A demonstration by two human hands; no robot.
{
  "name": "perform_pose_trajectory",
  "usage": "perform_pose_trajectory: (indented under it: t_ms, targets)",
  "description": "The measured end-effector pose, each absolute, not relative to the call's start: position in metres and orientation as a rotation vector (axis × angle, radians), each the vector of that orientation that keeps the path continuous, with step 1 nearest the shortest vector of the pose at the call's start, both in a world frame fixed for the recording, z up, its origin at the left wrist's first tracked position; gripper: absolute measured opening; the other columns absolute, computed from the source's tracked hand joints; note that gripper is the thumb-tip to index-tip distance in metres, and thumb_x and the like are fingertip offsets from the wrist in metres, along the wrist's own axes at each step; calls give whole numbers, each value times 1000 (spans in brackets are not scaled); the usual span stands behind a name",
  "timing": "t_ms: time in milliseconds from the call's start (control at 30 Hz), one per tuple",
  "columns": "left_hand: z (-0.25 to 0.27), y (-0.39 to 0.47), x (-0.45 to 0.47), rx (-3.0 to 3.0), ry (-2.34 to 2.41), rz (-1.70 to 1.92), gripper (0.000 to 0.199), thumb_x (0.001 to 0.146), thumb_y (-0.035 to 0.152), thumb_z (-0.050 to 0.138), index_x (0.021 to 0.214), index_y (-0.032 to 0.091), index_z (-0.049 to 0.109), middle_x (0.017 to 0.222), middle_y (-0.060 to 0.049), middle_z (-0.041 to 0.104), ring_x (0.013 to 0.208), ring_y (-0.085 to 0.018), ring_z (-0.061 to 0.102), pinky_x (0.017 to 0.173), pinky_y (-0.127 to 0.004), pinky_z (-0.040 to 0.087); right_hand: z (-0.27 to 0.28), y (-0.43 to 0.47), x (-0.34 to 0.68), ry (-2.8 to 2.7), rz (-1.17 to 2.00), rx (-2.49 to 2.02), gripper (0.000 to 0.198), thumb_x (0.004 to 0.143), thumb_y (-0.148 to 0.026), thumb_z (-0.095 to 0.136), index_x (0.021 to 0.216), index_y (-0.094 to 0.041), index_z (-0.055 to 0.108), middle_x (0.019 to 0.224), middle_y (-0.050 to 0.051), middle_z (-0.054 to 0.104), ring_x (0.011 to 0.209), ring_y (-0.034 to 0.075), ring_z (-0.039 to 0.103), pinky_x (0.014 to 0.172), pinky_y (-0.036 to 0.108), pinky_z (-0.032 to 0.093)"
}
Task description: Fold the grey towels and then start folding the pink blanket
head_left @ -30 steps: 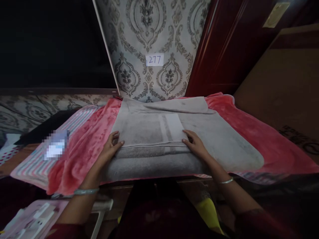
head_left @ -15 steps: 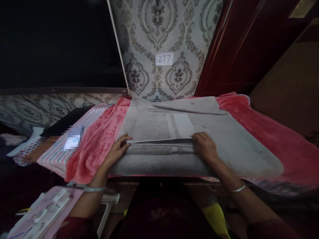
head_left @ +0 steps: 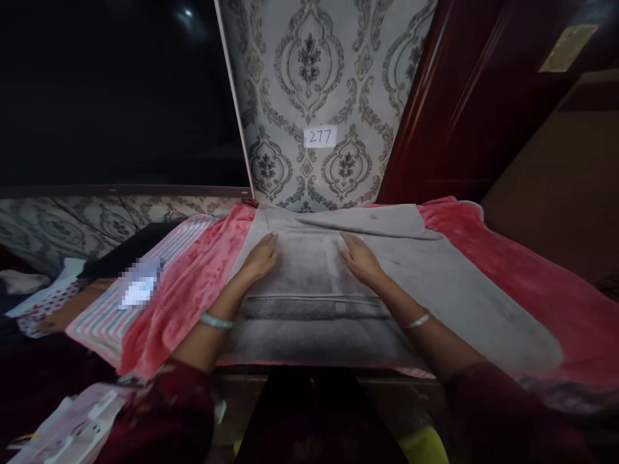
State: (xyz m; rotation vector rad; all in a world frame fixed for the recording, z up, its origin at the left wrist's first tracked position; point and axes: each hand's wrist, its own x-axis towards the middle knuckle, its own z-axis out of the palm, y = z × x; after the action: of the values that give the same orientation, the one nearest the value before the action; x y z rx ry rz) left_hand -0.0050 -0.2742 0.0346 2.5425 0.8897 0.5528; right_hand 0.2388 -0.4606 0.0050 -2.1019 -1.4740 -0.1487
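Leftmost, a red blanket (head_left: 188, 290). Then the left hand (head_left: 262, 258), flat and gripping nothing, at one end of the folded towel (head_left: 307, 267), whose length runs crosswise, front edge toward the body. The right hand (head_left: 362, 259), equally near, equally loose, lies opposite; grey cloth (head_left: 469, 303) spreads beyond.

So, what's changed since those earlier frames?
The left hand and right hand let go of the near edge of the folded grey towel and moved forward over it, toward the wall. That edge, lifted before, now lies down. The red blanket and number card stayed put.
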Motion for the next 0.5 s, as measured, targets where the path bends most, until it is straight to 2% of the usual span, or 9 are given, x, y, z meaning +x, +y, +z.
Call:
perform_pose_trajectory:
  t_ms: [67,167,333,500]
  targets:
    - [41,-269,30,2678,1009,465,61,94,29,47,153,9,43,164,-19,35,154,-30,28,126,-49,20,22,-419,227,-1493,-144,-2172,61,100,-30,41,157,-8,39,162,17,39,150,30,33,122,46,28]
    - [28,-267,54,2805,1206,369,61,99,35,44,155,12,40,167,-21,28,156,-33,21,125,-57,15,21,-381,211,-1501,-163,-2256,60,103,-32,39,161,-19,34,167,12,30,154,32,24,121,56,25]
    - [-19,-272,48,2864,1285,235,63,103,45,33,156,13,40,165,-22,31,155,-37,23,122,-63,19,-27,-370,199,-1618,-62,-2357,54,105,-42,36,157,-27,42,165,8,36,153,32,28,122,59,19]
    - [-28,-268,46,2858,1251,242,65,103,49,32,157,14,40,165,-22,31,154,-38,24,121,-63,20,-44,-371,211,-1600,-21,-2366,57,106,-48,32,158,-27,41,166,9,34,153,30,27,123,57,17]
